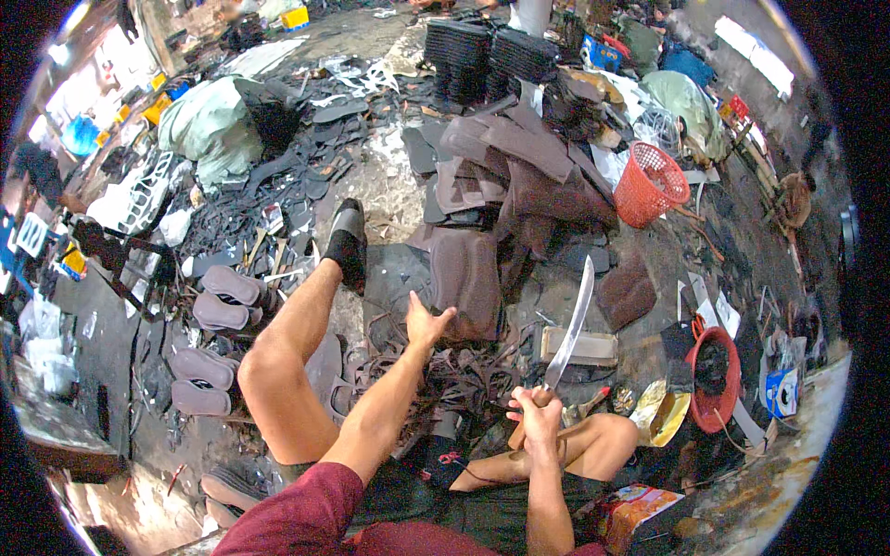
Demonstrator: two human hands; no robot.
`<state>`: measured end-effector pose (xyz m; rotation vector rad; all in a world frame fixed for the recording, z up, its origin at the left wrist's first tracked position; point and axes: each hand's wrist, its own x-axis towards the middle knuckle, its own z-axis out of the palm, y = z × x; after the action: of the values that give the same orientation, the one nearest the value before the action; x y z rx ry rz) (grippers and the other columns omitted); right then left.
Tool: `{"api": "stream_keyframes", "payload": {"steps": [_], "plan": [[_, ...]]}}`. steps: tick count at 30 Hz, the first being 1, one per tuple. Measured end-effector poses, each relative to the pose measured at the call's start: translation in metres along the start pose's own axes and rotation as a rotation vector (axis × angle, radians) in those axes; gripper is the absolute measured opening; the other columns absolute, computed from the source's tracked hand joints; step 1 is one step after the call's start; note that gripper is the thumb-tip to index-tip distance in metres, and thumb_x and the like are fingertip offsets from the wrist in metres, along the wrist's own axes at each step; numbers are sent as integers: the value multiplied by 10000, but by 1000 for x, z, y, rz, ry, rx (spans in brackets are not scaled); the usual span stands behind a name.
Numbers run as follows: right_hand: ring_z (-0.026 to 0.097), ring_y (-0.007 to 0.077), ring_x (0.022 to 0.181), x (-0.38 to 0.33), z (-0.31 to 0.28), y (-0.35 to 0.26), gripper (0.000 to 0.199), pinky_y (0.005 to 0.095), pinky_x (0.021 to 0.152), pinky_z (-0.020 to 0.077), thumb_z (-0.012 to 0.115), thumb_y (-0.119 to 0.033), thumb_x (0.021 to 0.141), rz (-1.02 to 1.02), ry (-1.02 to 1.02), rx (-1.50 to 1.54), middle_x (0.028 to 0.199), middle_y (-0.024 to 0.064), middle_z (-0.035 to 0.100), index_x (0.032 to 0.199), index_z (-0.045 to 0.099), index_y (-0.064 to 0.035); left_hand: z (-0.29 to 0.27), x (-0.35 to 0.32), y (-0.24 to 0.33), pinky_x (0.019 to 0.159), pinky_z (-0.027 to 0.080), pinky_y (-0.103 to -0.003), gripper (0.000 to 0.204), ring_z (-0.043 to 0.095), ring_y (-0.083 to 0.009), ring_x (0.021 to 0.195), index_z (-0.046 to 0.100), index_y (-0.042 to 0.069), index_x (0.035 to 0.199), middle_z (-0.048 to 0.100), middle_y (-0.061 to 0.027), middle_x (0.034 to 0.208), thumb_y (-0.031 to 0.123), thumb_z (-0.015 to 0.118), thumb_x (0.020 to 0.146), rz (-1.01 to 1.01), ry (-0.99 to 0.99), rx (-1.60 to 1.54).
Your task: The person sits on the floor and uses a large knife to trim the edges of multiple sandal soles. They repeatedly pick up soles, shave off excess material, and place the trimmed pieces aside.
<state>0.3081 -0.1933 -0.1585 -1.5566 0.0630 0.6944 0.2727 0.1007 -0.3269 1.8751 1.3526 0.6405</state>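
My right hand (536, 415) grips the wooden handle of a long knife (572, 322); its blade points up and away from me. My left hand (424, 322) is stretched forward with the fingers apart, holding nothing, just short of a brown sheet of sole material (466, 274) lying on the floor. Dark trimmed strips (464, 371) lie tangled between both hands. My left leg (297, 343) stretches forward, the foot in a black sandal (348, 237). My right knee (607, 440) is bent beside the knife hand.
A red basket (649, 183) stands at the right behind a pile of brown sheets (528, 157). Cut sole shapes (218, 301) lie left of my leg. A red bucket (714, 375) sits at the right. Black stacks (487, 51) stand far back.
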Motion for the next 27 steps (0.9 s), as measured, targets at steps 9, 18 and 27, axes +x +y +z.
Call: {"api": "stream_keyframes", "payload": {"steps": [9, 18, 27], "plan": [[504, 112, 404, 8, -14, -36, 483, 257, 357, 395, 715, -254, 932, -135, 99, 180, 918, 161, 679, 1298, 489, -35, -78, -105, 127, 982, 504, -399, 476, 637, -338, 1159, 627, 93, 1299, 660, -169, 1259, 20, 641, 829, 427, 28, -160], [661, 195, 909, 1, 23, -88, 430, 336, 833, 531, 776, 37, 745, -282, -185, 442, 1005, 37, 684, 1136, 626, -62, -202, -204, 141, 1218, 104, -486, 1262, 55, -375, 1528, 319, 58, 1544, 98, -254, 1638, 517, 943, 547, 467, -160, -405], [497, 69, 656, -69, -11, -84, 475, 230, 595, 442, 557, -225, 1014, -558, -212, -126, 850, 9, 593, 1446, 437, -68, -279, -177, 167, 968, 484, -321, 654, 609, -208, 1146, 434, 24, 1469, 626, -77, 1287, 214, 695, 900, -610, -150, -872]]}}
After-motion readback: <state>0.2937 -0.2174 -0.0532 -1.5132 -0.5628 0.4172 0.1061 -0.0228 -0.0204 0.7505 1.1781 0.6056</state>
